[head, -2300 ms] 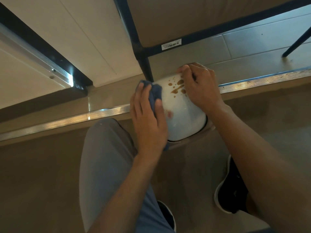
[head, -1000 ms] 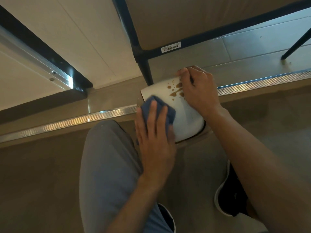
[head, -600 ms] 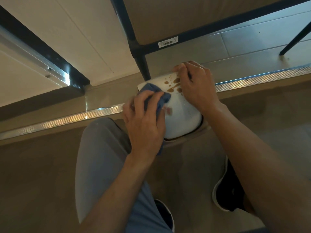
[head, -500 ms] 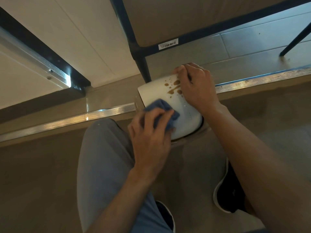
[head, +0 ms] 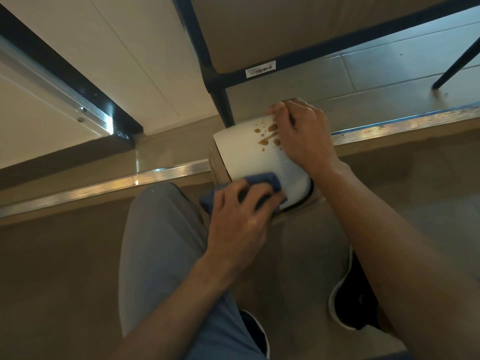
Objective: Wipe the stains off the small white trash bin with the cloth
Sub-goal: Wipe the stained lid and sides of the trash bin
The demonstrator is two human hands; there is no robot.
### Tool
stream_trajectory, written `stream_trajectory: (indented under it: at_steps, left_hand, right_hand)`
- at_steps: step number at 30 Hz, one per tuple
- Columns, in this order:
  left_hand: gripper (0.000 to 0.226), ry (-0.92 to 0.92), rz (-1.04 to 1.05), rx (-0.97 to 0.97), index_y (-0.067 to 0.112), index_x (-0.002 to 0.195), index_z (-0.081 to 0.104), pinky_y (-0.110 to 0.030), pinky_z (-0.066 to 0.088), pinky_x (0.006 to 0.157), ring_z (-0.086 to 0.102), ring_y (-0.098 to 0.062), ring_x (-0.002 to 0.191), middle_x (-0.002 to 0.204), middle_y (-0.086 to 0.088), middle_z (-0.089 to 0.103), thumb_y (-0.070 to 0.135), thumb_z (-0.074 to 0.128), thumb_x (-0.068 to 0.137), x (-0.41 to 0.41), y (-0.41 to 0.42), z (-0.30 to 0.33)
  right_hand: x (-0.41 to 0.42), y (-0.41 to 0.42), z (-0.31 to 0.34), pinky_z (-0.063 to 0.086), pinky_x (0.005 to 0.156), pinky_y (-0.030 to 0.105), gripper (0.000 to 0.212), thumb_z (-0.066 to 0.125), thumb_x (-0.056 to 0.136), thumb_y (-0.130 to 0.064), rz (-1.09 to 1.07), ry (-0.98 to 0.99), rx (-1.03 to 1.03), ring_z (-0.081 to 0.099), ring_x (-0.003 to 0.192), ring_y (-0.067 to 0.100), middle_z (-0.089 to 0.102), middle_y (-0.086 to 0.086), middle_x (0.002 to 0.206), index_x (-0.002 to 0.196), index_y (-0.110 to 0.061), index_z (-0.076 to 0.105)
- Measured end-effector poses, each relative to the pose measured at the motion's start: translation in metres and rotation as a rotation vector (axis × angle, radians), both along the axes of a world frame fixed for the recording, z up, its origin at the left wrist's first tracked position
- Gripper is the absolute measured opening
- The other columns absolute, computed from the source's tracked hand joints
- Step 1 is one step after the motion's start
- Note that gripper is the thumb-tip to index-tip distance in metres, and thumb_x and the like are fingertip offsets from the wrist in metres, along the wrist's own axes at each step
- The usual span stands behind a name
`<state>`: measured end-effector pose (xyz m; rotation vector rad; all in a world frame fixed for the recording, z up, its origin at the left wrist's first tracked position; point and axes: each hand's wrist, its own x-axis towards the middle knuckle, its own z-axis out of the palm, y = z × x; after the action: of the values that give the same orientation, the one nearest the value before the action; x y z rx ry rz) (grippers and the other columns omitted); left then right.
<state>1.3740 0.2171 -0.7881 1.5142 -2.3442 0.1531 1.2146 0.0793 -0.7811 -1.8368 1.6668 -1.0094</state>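
The small white trash bin lies tipped on the floor, its base turned away from me. Brown stains are splattered on its upper side near the far end. My right hand grips that far end, fingers curled over the edge beside the stains. My left hand holds a blue cloth and presses it against the bin's near end, close to the rim. Most of the cloth is hidden under my fingers.
A dark metal table leg stands just behind the bin, under a table with a barcode label. A metal floor strip runs across. My grey-trousered knee and black shoe are near me.
My left hand slid the cloth down the bin's side from the middle toward the near rim. The reddish mark seen earlier on the side no longer shows. My right hand kept its grip.
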Motion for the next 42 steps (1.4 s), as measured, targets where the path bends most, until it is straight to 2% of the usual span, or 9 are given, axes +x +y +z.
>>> stream_trajectory:
  at_steps: [4,8,11,16,20,28,31,36,42]
  left_hand:
    - [0.035,0.056,0.045,0.004,0.024,0.125,0.072,-0.047,0.041,0.091,0.051,-0.035,0.113,0.121,-0.006,0.067,0.023,0.074,0.090,0.033,-0.005,0.002]
    - [0.036,0.346,0.242,0.075,0.018,0.134,0.065,-0.029,0.035,0.096,0.043,-0.027,0.114,0.125,-0.012,0.057,0.026,0.066,0.099,0.027,-0.041,0.013]
    - [0.040,0.525,0.357,0.116,0.021,0.139,0.060,-0.030,0.037,0.103,0.041,-0.021,0.121,0.132,-0.008,0.051,0.037,0.055,0.103,0.018,-0.060,0.015]
    - [0.047,0.474,0.267,0.122,0.019,0.150,0.044,-0.045,0.028,0.123,0.021,-0.026,0.153,0.158,0.003,0.033,0.032,0.051,0.105,-0.003,-0.001,-0.012]
    - [0.049,0.447,0.157,0.184,0.018,0.158,0.033,-0.050,0.020,0.126,0.003,-0.030,0.159,0.169,0.006,0.016,0.032,0.034,0.111,0.003,0.010,-0.020]
    - [0.037,0.749,0.339,0.334,0.015,0.137,0.062,-0.039,0.042,0.111,0.053,-0.011,0.126,0.139,-0.003,0.061,0.026,0.039,0.110,0.020,-0.104,0.021]
    - [0.038,0.729,0.309,0.312,0.015,0.143,0.056,-0.043,0.037,0.116,0.045,-0.015,0.137,0.150,-0.005,0.051,0.026,0.037,0.111,0.016,-0.091,0.016]
    - [0.052,0.457,0.234,0.228,0.025,0.162,0.021,-0.057,0.018,0.125,-0.004,-0.029,0.159,0.172,0.007,0.005,0.031,0.032,0.111,-0.004,0.000,-0.015]
    - [0.050,0.364,0.169,0.174,0.022,0.160,0.029,-0.055,0.022,0.125,0.002,-0.035,0.158,0.171,0.001,0.014,0.031,0.030,0.111,0.008,-0.012,-0.018]
  right_hand:
    - [0.000,-0.001,0.001,0.052,0.086,0.041,0.038,0.038,0.107,-0.029,0.002,-0.005,-0.001,0.065,0.098,0.022,0.070,-0.002,0.104,0.107,-0.019,0.075]
    - [-0.001,-0.001,0.002,0.052,0.083,0.039,0.039,0.037,0.107,-0.031,0.014,-0.005,0.021,0.063,0.094,0.017,0.062,-0.011,0.099,0.108,-0.019,0.074]
    - [0.000,0.000,0.001,0.051,0.081,0.036,0.040,0.036,0.108,-0.031,0.017,-0.004,0.018,0.062,0.091,0.016,0.060,-0.011,0.097,0.107,-0.018,0.074]
    - [0.000,-0.001,0.000,0.049,0.080,0.034,0.038,0.038,0.107,-0.028,-0.003,-0.005,-0.023,0.065,0.093,0.020,0.070,-0.001,0.101,0.105,-0.016,0.075]
    - [0.000,-0.001,0.000,0.050,0.083,0.036,0.038,0.039,0.107,-0.026,0.004,-0.011,-0.024,0.066,0.094,0.021,0.071,0.000,0.103,0.105,-0.015,0.075]
    - [0.000,-0.001,0.001,0.052,0.084,0.037,0.040,0.037,0.107,-0.029,-0.010,-0.017,0.009,0.064,0.094,0.017,0.067,-0.003,0.102,0.105,-0.017,0.075]
    - [0.002,0.000,0.000,0.054,0.081,0.036,0.040,0.037,0.107,-0.031,-0.022,-0.017,0.001,0.064,0.090,0.014,0.066,-0.004,0.099,0.103,-0.018,0.074]
    - [0.002,0.000,0.001,0.053,0.082,0.037,0.039,0.038,0.107,-0.029,-0.009,-0.023,-0.012,0.064,0.090,0.016,0.068,0.000,0.100,0.103,-0.015,0.074]
    - [0.000,-0.001,0.003,0.053,0.085,0.040,0.039,0.038,0.108,-0.026,0.012,-0.024,0.010,0.065,0.096,0.019,0.069,0.001,0.105,0.107,-0.013,0.074]
